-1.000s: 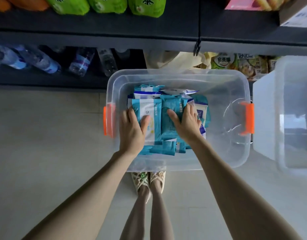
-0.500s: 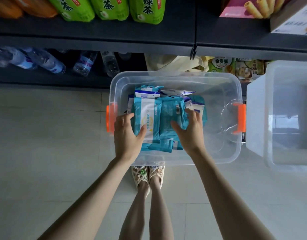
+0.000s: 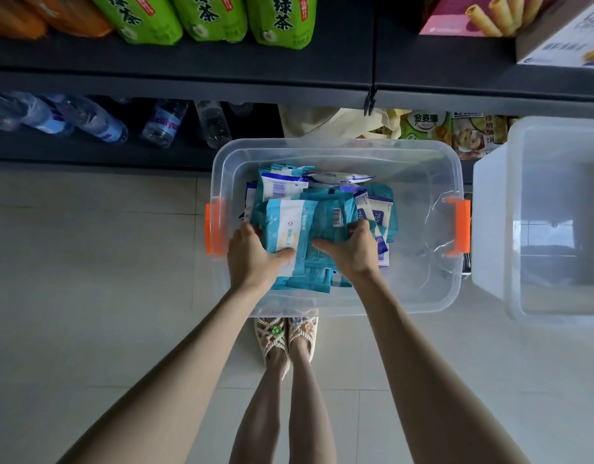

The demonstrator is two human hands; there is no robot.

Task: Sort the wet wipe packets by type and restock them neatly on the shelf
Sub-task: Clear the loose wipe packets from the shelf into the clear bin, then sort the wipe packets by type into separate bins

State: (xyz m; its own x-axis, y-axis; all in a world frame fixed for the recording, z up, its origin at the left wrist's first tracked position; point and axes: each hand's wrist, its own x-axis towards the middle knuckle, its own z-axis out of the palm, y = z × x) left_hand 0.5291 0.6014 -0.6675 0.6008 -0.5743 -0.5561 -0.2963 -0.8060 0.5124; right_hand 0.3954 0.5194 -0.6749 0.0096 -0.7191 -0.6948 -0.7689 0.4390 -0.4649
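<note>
Here, the left hand (image 3: 255, 254) grips a pale wipe packet (image 3: 289, 226) by its edge; just right of those fingers the right hand (image 3: 354, 249) grips a teal packet (image 3: 332, 216), inside the clear bin (image 3: 339, 146). Soft, light, slippery, I think: hold them flat from both sides.

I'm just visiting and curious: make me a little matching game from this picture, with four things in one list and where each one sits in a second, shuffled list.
Things:
1 green tea drinks
2 water bottles
3 wet wipe packets
4 orange latches

Places:
A inside the clear bin
B on the upper shelf
C on the bin's two short ends
D on the lower shelf

Pairs: 1-B, 2-D, 3-A, 4-C
</note>
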